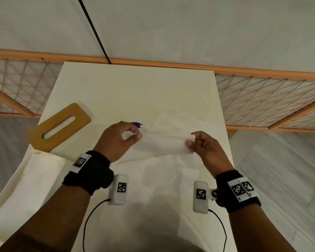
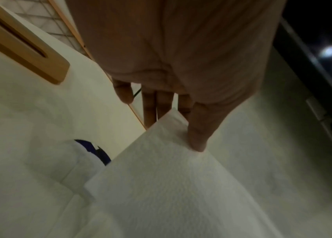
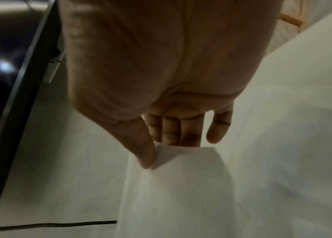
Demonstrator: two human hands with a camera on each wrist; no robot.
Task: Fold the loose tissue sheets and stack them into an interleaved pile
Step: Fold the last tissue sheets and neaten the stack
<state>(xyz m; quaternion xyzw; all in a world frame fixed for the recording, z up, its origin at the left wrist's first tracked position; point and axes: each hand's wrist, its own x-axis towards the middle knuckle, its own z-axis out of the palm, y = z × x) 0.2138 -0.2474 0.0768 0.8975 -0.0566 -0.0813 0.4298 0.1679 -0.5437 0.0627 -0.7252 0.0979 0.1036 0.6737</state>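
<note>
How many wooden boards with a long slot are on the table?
1. The wooden board lies flat at the table's left edge, left of the left hand. No other shows; white tissues could hide one.

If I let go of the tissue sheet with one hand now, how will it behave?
The tissue sheet is pinched at its ends by the left hand and right hand. It sags between them, so it is probably floppy and would drape. It looks thin and likely tears if tugged.
</note>
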